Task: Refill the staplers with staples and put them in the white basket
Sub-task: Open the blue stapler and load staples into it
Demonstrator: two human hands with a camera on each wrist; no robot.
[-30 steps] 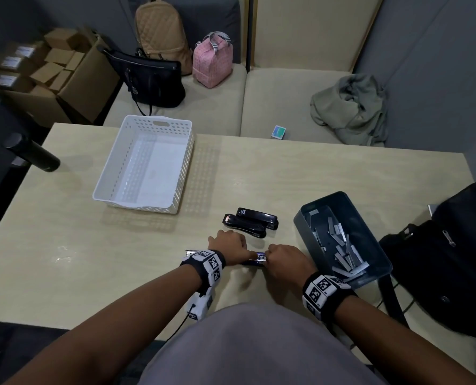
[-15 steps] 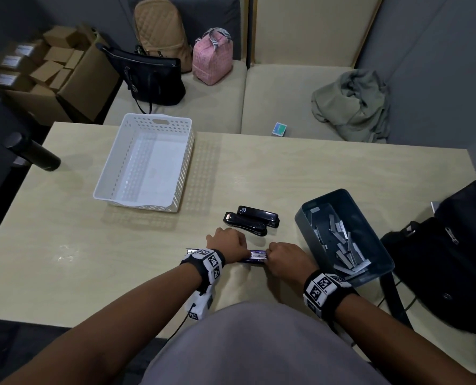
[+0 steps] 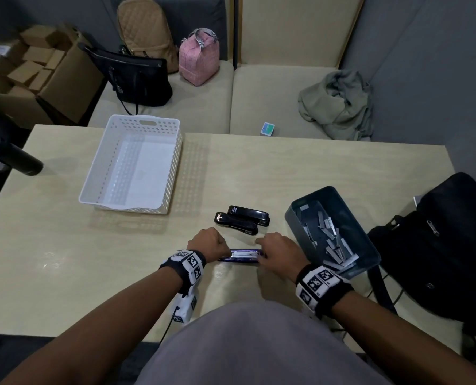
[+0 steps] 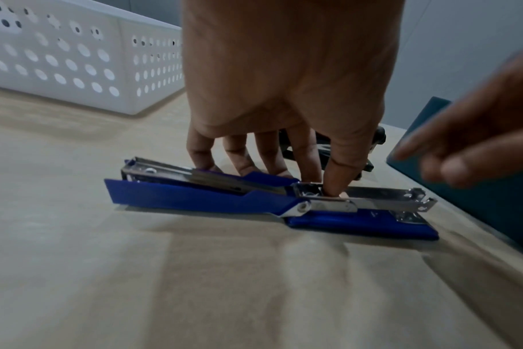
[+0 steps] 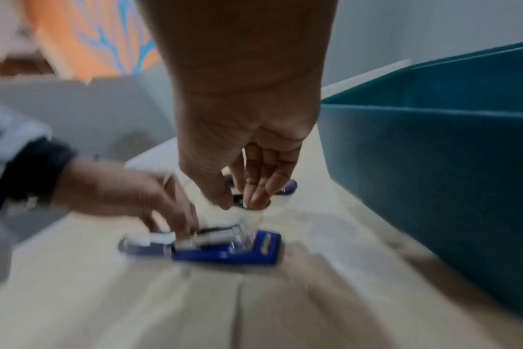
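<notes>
The left hand (image 4: 287, 78) is reaching down onto the blue stapler (image 4: 200, 196), which is lying opened flat on the table (image 3: 64, 259) at its near edge. Its fingers (image 4: 200, 151) are curling over the far side of the stapler while the thumb is pressing down into the metal staple channel near the hinge, so the hand is pinning and gripping the stapler between thumb and fingers. The right hand (image 3: 278, 252) is hovering just right of the stapler's open magazine end; in the right wrist view its fingers (image 5: 263, 186) are hanging loosely bent, thumb close to the fingertips, and that view is too blurred to tell whether anything small is sitting between them.

The stapler is lying left to right between the two hands, the cover swung out to the left and the silver magazine facing up. Just beyond it two black staplers (image 3: 243, 219) are lying closed, side by side and touching. The teal bin (image 3: 295, 215) holding loose staple strips (image 3: 331, 240) is sitting just right of the right hand, its wall close to the stapler's right end. The white basket (image 3: 173, 168) is standing well apart at the far left, with bare tabletop lying between it and the hands. A black bag (image 3: 439, 254) is crowding the table's right edge.
</notes>
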